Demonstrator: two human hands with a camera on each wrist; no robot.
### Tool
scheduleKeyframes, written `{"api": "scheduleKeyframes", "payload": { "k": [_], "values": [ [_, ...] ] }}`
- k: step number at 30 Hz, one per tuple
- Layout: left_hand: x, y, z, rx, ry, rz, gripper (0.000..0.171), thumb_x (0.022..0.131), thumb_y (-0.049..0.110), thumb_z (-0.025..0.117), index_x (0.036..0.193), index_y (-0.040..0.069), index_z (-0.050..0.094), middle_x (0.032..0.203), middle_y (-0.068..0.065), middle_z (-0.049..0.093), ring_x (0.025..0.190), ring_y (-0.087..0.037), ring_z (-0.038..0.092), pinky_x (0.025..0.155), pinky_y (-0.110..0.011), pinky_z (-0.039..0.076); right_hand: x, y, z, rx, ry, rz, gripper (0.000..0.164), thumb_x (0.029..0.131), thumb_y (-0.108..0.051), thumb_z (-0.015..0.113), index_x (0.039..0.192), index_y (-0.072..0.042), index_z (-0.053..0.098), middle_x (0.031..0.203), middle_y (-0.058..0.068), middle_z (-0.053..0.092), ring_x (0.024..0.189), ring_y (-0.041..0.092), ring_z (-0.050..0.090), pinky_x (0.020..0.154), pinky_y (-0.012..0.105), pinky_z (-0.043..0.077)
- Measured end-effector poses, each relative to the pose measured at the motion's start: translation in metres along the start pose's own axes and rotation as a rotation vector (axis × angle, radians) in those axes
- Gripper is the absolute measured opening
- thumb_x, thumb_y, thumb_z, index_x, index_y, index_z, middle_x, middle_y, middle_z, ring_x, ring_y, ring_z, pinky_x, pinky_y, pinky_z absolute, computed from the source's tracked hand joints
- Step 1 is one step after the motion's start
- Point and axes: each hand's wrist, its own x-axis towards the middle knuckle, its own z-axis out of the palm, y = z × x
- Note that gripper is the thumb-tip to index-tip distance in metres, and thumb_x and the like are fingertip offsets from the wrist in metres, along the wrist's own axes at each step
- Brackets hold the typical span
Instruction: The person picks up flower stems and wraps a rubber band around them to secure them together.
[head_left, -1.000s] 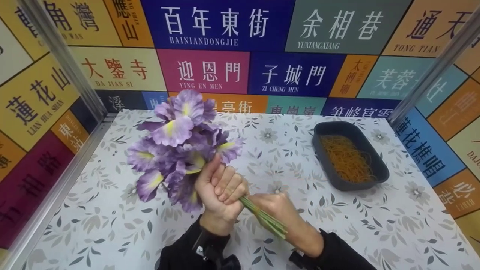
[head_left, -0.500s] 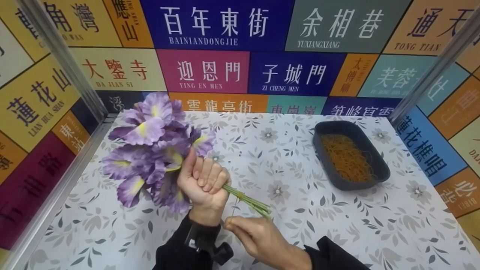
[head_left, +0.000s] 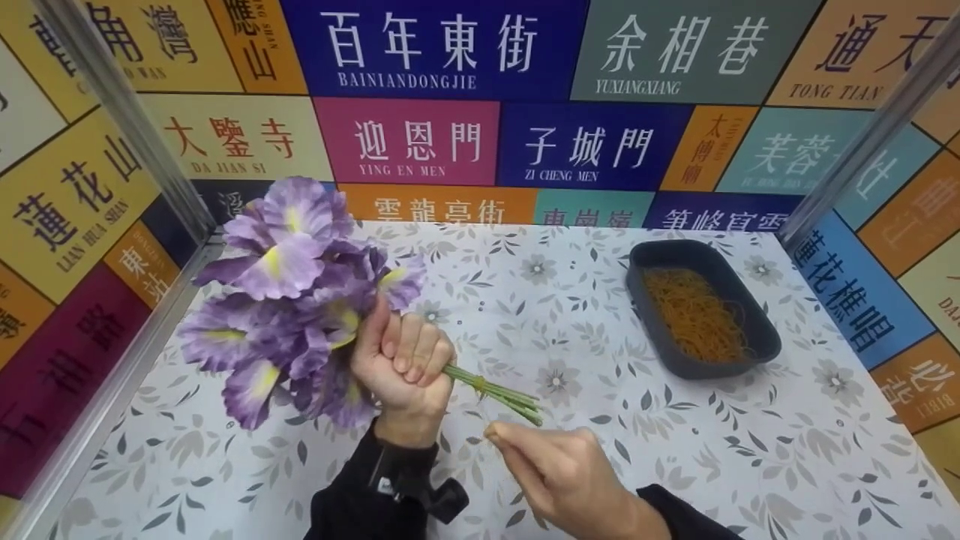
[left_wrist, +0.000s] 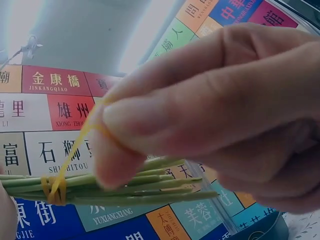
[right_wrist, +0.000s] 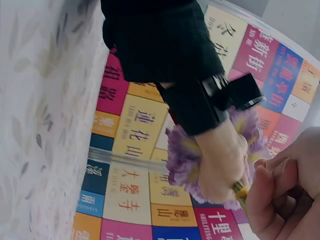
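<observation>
My left hand (head_left: 409, 360) grips a bunch of purple irises (head_left: 292, 262) by the stems, its fingers curled round them. The yellow-centred blooms spread to the left, above the table. Green stems (head_left: 510, 401) stick out on the right side of the fist. A yellow rubber band (left_wrist: 56, 190) is wound round the stems just past that fist. My right hand (head_left: 562, 465), in front of the stem ends, pinches a stretched loop of the band between thumb and forefinger. In the left wrist view the loop runs taut from the stems up to the fingertips (left_wrist: 132, 117).
A dark grey tub (head_left: 651, 341) of tan rubber bands (head_left: 694, 311) stands on the right of the table. A leaf-patterned cloth covers the table (head_left: 525, 300). Coloured sign panels (head_left: 427, 142) and metal posts (head_left: 142, 120) enclose it at the back and sides.
The irises and left hand have moved left, the blooms tilting further that way. My right hand has come from behind the stems to in front of them, drawing the band out from the stems.
</observation>
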Motion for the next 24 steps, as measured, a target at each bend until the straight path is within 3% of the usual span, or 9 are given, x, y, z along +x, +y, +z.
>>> {"api": "scheduleKeyframes", "payload": {
  "k": [4, 7, 11, 18, 24],
  "values": [
    [-0.001, -0.002, 0.001, 0.026, 0.001, -0.016, 0.056, 0.098, 0.015, 0.059, 0.057, 0.018, 0.021, 0.045, 0.007, 0.017, 0.036, -0.005, 0.016, 0.032, -0.016, 0.015, 0.008, 0.003, -0.012, -0.081, 0.038, -0.011, 0.018, 0.105, -0.015, 0.058, 0.102, -0.005, 0.073, 0.07, -0.002, 0.069, 0.049, 0.002, 0.058, 0.049, 0.01, 0.05],
    [-0.002, -0.003, 0.001, 0.039, 0.014, -0.019, 0.056, 0.098, 0.016, 0.059, 0.057, 0.018, 0.021, 0.045, 0.008, 0.017, 0.036, -0.005, 0.016, 0.032, -0.016, 0.015, 0.013, 0.005, -0.022, -0.058, 0.039, 0.005, 0.018, 0.105, -0.015, 0.059, 0.103, -0.005, 0.073, 0.069, -0.003, 0.068, 0.049, 0.001, 0.057, 0.048, 0.009, 0.048],
    [-0.001, -0.002, 0.002, 0.019, 0.019, -0.015, 0.056, 0.098, 0.015, 0.058, 0.057, 0.019, 0.02, 0.045, 0.008, 0.018, 0.036, -0.005, 0.016, 0.032, -0.017, 0.015, 0.016, 0.007, -0.036, -0.017, 0.003, 0.047, 0.017, 0.104, -0.016, 0.06, 0.104, -0.005, 0.073, 0.068, -0.004, 0.067, 0.048, -0.001, 0.053, 0.047, 0.007, 0.045],
    [0.0, 0.003, 0.01, -0.016, -0.009, 0.009, 0.054, 0.099, 0.013, 0.056, 0.057, 0.019, 0.02, 0.045, 0.008, 0.018, 0.036, -0.006, 0.018, 0.032, -0.017, 0.016, 0.018, 0.01, -0.055, -0.055, -0.085, 0.089, 0.009, 0.1, -0.013, 0.065, 0.104, -0.01, 0.073, 0.067, -0.011, 0.063, 0.046, -0.005, 0.042, 0.044, 0.004, 0.037],
    [0.001, 0.007, 0.013, -0.031, -0.03, 0.02, 0.054, 0.099, 0.011, 0.054, 0.057, 0.018, 0.021, 0.045, 0.007, 0.02, 0.036, -0.006, 0.019, 0.031, -0.018, 0.017, 0.019, 0.009, -0.061, -0.119, -0.134, 0.128, 0.012, 0.101, -0.018, 0.064, 0.102, -0.013, 0.075, 0.074, -0.01, 0.07, 0.048, -0.006, 0.046, 0.045, 0.007, 0.041]
  ]
}}
